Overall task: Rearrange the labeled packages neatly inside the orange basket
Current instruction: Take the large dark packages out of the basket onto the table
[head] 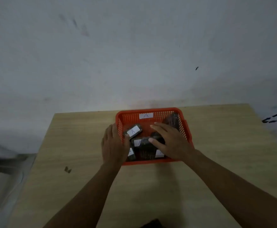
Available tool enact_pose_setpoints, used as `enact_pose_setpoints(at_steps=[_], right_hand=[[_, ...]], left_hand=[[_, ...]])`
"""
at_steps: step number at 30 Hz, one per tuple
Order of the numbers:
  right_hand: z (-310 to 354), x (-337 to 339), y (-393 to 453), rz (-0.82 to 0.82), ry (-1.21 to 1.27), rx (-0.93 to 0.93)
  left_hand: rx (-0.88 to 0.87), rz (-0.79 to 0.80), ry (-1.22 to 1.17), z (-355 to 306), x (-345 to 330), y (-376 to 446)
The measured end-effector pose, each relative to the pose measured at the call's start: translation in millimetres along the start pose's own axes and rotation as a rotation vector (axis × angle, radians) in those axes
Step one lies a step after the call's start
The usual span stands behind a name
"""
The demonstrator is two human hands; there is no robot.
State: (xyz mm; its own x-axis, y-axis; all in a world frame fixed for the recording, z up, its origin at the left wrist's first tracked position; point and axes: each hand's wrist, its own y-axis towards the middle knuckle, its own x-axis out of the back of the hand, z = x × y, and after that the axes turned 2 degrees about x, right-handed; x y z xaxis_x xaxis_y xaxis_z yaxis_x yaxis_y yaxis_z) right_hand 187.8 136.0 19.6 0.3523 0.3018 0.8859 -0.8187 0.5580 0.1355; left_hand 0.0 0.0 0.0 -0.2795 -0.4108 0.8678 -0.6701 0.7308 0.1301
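Observation:
An orange plastic basket (152,110) stands at the far edge of a wooden table, with a white label marked A on its back wall. Several dark packages with white labels lie jumbled inside; one labeled package (133,131) lies tilted at the left. Another dark package (172,120) leans upright against the right wall. My left hand (113,144) wraps over the basket's left rim, its thumb inside touching the tilted package. My right hand (171,141) reaches into the basket with fingers spread, resting over the dark packages in the middle.
The wooden table (85,145) runs up to a pale wall. A small dark mark (67,169) sits on the table at the left. Black marks (274,118) show on the wall at the right. A dark object (152,224) lies at the table's near edge.

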Motion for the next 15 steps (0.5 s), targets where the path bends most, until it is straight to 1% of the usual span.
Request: enact_pose_setpoints(at_steps=[2,4,7,9,13,15], right_hand=[[-5,-9,-2,0.081,-0.001,-0.013],[-9,-19,-7,0.116,-0.009,-0.022],[-13,-28,-7,0.097,0.053,-0.032],[-16,-28,-4,0.093,0.092,-0.037],[-19,-27,-2,0.097,0.18,-0.065],[-20,-23,-2,0.063,0.211,-0.075]], left_hand=[[0.124,0.062,-0.053,6,-9,0],[0.207,0.127,-0.085,14,-20,-2],[0.304,0.168,-0.135,20,-33,0],[0.379,0.167,-0.169,21,-38,4],[0.423,0.108,-0.222,28,-50,6],[0.457,0.074,-0.243,29,-54,6]])
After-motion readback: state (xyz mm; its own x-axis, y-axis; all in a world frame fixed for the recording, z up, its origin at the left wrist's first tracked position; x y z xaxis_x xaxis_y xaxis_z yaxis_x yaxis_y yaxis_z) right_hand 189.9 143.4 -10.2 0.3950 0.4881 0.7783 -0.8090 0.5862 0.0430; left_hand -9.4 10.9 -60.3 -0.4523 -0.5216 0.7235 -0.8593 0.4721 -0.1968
